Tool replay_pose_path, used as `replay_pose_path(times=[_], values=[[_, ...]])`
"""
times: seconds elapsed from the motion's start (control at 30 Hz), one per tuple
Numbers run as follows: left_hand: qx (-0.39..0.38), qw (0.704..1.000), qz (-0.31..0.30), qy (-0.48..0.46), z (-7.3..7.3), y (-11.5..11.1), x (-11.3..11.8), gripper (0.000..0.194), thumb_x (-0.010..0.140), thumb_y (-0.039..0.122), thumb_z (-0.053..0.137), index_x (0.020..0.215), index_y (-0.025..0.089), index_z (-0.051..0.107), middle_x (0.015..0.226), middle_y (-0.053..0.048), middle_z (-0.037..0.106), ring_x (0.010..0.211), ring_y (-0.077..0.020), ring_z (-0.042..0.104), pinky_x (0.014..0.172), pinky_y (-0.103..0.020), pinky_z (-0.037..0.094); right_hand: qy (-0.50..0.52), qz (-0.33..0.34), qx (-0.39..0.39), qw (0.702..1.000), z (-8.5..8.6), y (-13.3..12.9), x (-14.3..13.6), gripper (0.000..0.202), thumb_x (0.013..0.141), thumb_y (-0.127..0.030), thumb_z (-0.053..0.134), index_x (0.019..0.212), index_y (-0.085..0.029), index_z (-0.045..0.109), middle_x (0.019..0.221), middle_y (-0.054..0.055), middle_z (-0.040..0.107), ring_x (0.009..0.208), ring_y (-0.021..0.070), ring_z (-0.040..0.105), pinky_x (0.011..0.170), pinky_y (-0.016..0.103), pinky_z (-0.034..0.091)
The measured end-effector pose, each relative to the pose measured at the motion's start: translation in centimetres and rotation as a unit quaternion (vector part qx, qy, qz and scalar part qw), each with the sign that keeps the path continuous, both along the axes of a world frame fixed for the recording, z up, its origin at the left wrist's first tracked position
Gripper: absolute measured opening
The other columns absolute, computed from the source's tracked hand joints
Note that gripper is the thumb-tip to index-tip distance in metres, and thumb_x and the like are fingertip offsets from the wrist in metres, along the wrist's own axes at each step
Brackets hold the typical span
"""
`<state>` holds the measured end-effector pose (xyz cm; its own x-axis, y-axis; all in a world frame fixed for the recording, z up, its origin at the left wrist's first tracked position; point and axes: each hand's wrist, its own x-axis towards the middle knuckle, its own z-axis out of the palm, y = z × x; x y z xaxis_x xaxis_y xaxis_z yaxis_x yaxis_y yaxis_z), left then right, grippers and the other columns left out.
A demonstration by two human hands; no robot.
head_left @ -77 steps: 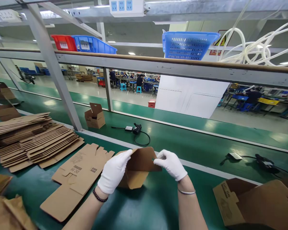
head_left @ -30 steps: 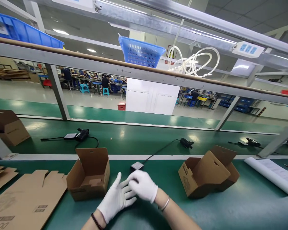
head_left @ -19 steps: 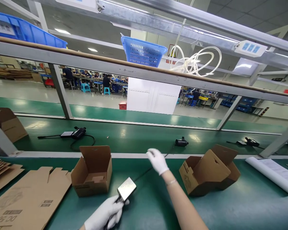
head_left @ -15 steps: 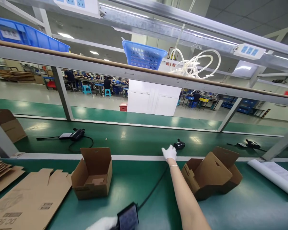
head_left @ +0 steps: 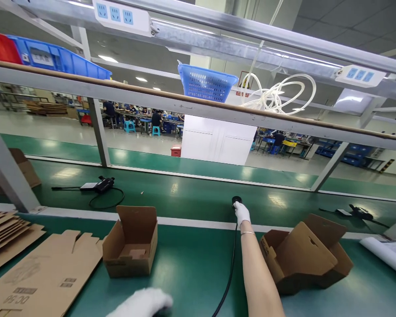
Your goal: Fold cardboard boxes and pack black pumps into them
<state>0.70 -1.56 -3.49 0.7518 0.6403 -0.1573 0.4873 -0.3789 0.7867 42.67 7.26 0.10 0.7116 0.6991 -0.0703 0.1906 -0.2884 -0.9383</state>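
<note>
My right hand, in a white glove, is stretched out over the green belt with its fingers closed on a small black device. A black cable runs from there down toward the bottom edge. Low in the view my left hand, also gloved in white, is blurred; a dark bit shows beneath its fingers, too hidden to name. Between the hands and the flat cardboard stands an open brown box. Right of my right forearm are open brown boxes, one leaning into another.
Flat printed cardboard lies at the left. Black devices with cables rest on the belt at left and right. White rolled sheeting is at the right edge. A metal frame with a shelf crosses above.
My right hand has closed on the black device. The dark rectangular unit at my left hand has dropped out of view, and the cable hangs more steeply. The whole view has shifted slightly.
</note>
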Motion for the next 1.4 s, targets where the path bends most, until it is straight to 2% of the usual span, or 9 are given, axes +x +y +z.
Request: replay_pose_path(times=[0.17,0.3,0.43,0.7,0.9,1.07,1.17,1.27,1.4], values=[[-0.195,0.967,0.082,-0.142,4.3,1.3,5.7,0.062,0.077,0.062,0.061,0.123,0.020,0.062,0.125,-0.013,0.065,0.116,-0.0295,0.059,0.104,-0.041,0.041,0.031,0.133,0.170,0.976,1.4,-3.9,-6.5,0.039,0.089,-0.053,0.053,0.084,-0.017,0.066,0.112,0.012,0.069,0.108,0.0238,0.062,0.093,0.036,0.049],[-0.475,0.783,0.153,-0.373,5.2,2.4,10.5,0.074,0.071,0.072,0.063,0.119,0.016,0.057,0.116,-0.016,0.065,0.116,-0.0294,0.059,0.103,-0.044,0.042,-0.052,0.311,0.226,0.922,3.1,-9.4,-12.6,0.036,0.086,-0.055,0.055,0.079,-0.021,0.065,0.100,0.008,0.072,0.100,0.0241,0.064,0.092,0.035,0.048],[-0.495,0.627,0.203,-0.567,6.3,1.9,10.5,0.053,0.072,0.059,0.072,0.102,0.018,0.060,0.096,-0.007,0.067,0.102,-0.0233,0.065,0.099,-0.040,0.047,-0.284,0.461,0.113,0.833,3.2,-13.5,-17.6,0.028,0.091,-0.040,0.047,0.076,-0.023,0.064,0.082,0.005,0.070,0.075,0.0213,0.064,0.069,0.032,0.050],[-0.085,0.806,0.288,-0.510,6.8,-0.3,5.5,0.129,0.050,0.021,0.092,0.150,0.033,0.012,0.108,-0.005,0.060,0.087,-0.0216,0.066,0.089,-0.043,0.053,-0.393,0.459,0.016,0.797,4.9,-16.7,-18.3,0.025,0.083,-0.027,0.056,0.104,-0.030,0.070,0.089,0.003,0.077,0.077,0.0239,0.072,0.065,0.030,0.052],[-0.133,0.901,0.108,-0.399,5.3,0.7,2.7,0.136,0.041,0.033,0.095,0.152,0.018,0.018,0.131,-0.016,0.054,0.127,-0.0369,0.049,0.110,-0.050,0.036,-0.343,0.478,0.096,0.803,11.9,-16.0,-17.5,0.015,0.082,-0.024,0.057,0.081,-0.030,0.070,0.081,-0.002,0.075,0.073,0.0182,0.070,0.068,0.028,0.053],[-0.164,0.948,-0.056,-0.266,7.2,-1.5,2.8,0.108,0.041,0.023,0.094,0.138,0.019,0.045,0.113,-0.008,0.066,0.110,-0.0325,0.060,0.099,-0.044,0.047,-0.233,0.536,0.077,0.808,11.6,-11.1,-20.4,0.013,0.067,-0.027,0.075,0.070,-0.022,0.063,0.070,-0.005,0.067,0.064,0.0131,0.062,0.059,0.022,0.048],[-0.137,0.959,-0.009,-0.249,7.1,-2.5,3.0,0.089,0.049,0.018,0.090,0.129,0.019,0.053,0.093,-0.003,0.068,0.085,-0.0248,0.065,0.082,-0.039,0.054,-0.200,0.504,0.059,0.838,9.0,-9.4,-21.2,0.028,0.062,-0.034,0.080,0.065,-0.021,0.055,0.065,-0.006,0.061,0.061,0.0120,0.057,0.055,0.022,0.044],[-0.092,0.916,0.128,-0.370,5.8,-2.5,3.1,0.102,0.051,0.013,0.088,0.142,0.023,0.041,0.097,-0.003,0.067,0.083,-0.0225,0.062,0.083,-0.038,0.052,-0.239,0.449,0.074,0.857,6.9,-9.8,-21.2,0.033,0.083,-0.047,0.060,0.063,-0.022,0.050,0.061,-0.003,0.058,0.058,0.0134,0.055,0.055,0.025,0.043],[-0.005,0.863,0.250,-0.438,4.9,-2.1,3.6,0.108,0.057,0.016,0.086,0.148,0.026,0.030,0.102,-0.003,0.065,0.090,-0.0236,0.061,0.092,-0.036,0.047,-0.326,0.459,0.120,0.818,6.0,-12.1,-21.9,0.036,0.093,-0.050,0.041,0.097,-0.020,0.062,0.079,0.005,0.070,0.071,0.0203,0.067,0.065,0.031,0.050]])
